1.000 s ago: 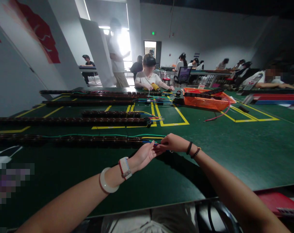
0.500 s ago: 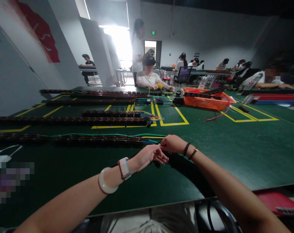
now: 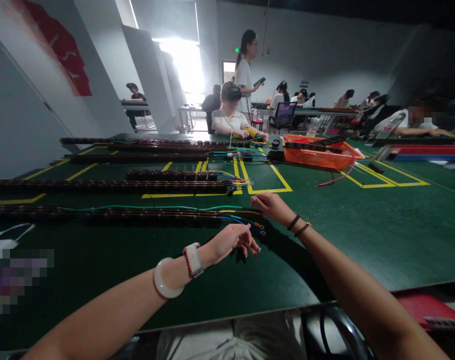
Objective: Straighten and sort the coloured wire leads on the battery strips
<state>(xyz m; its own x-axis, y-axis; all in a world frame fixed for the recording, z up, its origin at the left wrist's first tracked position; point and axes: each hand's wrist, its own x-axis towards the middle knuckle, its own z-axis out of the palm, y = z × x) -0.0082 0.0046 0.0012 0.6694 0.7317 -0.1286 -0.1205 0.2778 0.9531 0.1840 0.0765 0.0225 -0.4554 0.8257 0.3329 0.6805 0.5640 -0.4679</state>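
My left hand (image 3: 237, 241) hovers low over the green table, its fingers loosely spread and nothing visible between them. Just beyond it, blue and yellow wires with ring terminals (image 3: 263, 230) stick out from the end of a long dark wire harness (image 3: 152, 218). My right hand (image 3: 274, 207) is above the wire ends, palm down, fingers bent and a little apart. The tip of a green wire (image 3: 227, 207) runs close under its fingertips; whether they touch is unclear.
More dark harnesses (image 3: 100, 186) lie across the table (image 3: 362, 240) farther back, among yellow tape lines. An orange basket (image 3: 313, 159) stands at the back right, a pink wire (image 3: 334, 181) trailing from it. A co-worker (image 3: 229, 120) sits opposite.
My right hand has moved slightly up and away from my left hand, leaving the ring terminals uncovered. My left hand has barely moved. Behind, a standing person has shifted right.
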